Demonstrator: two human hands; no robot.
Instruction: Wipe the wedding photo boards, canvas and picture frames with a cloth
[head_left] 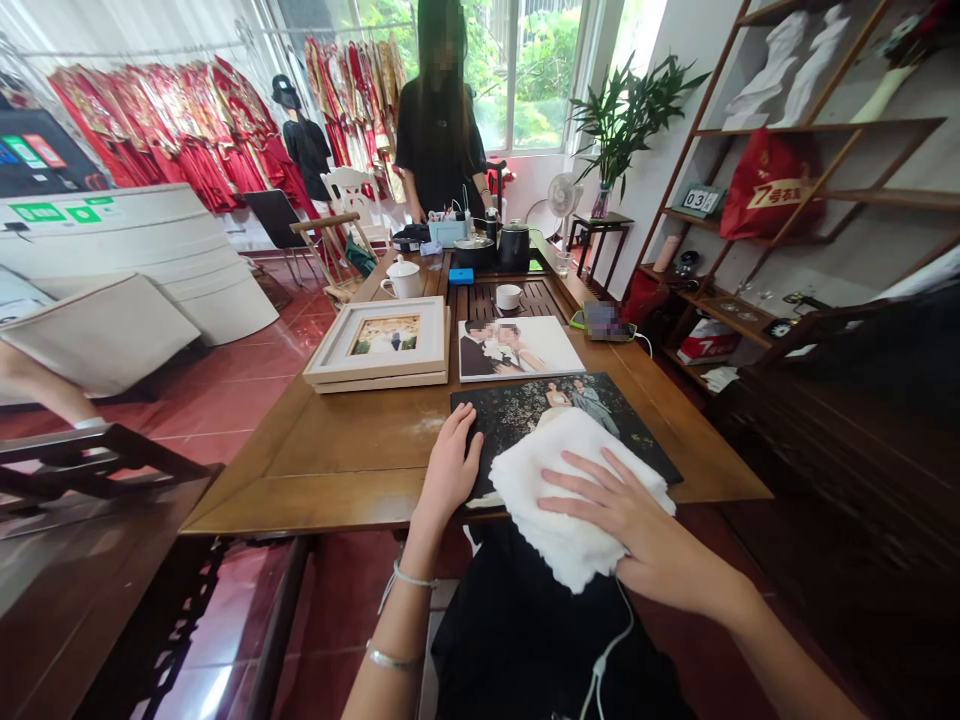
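Observation:
A dark photo print (525,405) of a couple lies at the near edge of the wooden table (352,450). A folded white towel (559,490) rests on its near part and hangs over the table edge. My right hand (637,520) lies flat on the towel with its fingers spread. My left hand (448,470) rests on the print's left edge, fingers stretched and flat, holding nothing.
Behind the dark print lie a white photo print (517,347) and two stacked framed pictures (382,343). Farther back stand a teapot (403,278), cup (508,296), kettles and a phone (606,320). A person in black (439,130) stands at the far end. Shelves stand at right, red garments hang at left.

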